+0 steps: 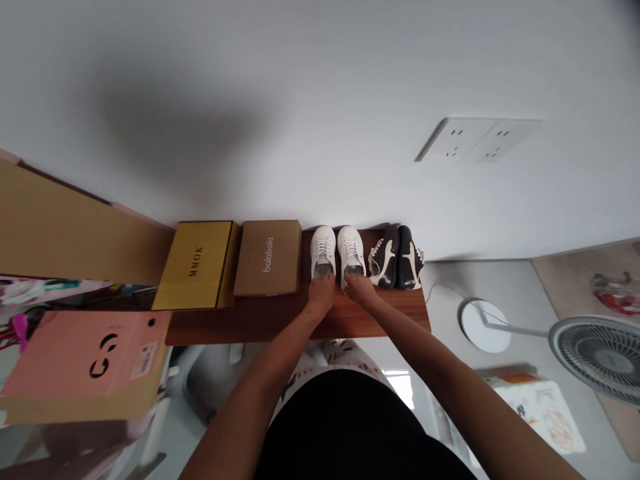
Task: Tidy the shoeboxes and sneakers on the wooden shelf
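A pair of white lace-up sneakers stands side by side on a reddish-brown wooden shelf [280, 320], toes toward the wall. My left hand [321, 292] grips the left white sneaker [323, 245] at its heel. On the heel of the right white sneaker [351, 247], my right hand [359, 288] is closed in the same way. Just right of them sits a pair of dark brown and cream shoes [405, 257]. To the left, a brown "balabala" box [268, 258] lies close to the sneakers, with a yellow "MMOK" box [195, 267] beyond it.
A pink box [90, 353] is at the lower left, near a tan panel [75, 223]. White sockets [480, 139] are on the wall [325, 120]. At the right stands a fan [607, 360] with a round base [485, 325], near a white package [543, 410].
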A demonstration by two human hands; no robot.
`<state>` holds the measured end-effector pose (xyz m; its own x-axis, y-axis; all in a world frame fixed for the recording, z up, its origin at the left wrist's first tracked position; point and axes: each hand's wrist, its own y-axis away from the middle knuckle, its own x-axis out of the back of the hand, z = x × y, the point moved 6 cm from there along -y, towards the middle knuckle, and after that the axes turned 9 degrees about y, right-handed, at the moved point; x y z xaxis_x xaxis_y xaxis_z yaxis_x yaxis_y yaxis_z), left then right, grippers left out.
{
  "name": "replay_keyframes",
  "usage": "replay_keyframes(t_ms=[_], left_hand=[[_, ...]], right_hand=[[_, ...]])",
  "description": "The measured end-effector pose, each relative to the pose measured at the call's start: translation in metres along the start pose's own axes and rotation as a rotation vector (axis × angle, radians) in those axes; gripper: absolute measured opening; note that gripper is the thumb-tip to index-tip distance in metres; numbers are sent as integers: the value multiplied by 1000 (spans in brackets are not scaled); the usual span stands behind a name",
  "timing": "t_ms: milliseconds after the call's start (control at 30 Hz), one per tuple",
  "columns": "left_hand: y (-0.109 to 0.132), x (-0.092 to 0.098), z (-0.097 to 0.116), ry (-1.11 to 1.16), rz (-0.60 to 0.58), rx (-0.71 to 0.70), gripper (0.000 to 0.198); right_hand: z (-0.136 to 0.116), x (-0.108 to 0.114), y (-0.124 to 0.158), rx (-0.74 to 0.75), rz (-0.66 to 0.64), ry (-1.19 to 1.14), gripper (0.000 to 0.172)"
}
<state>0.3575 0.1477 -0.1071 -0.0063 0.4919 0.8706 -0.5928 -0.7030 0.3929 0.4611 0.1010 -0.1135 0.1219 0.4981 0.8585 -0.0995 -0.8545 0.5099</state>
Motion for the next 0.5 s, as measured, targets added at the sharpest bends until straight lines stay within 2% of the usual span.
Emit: replay_keyframes(t_ms=[233, 500], left_hand=[[-2, -5, -3, 56, -7, 30, 34], [-9, -9, -2, 106, -24, 61, 34]], right_hand=[[-2, -3, -5, -7, -22, 2, 21], [-7, -5, -13, -12, 13, -37, 24]])
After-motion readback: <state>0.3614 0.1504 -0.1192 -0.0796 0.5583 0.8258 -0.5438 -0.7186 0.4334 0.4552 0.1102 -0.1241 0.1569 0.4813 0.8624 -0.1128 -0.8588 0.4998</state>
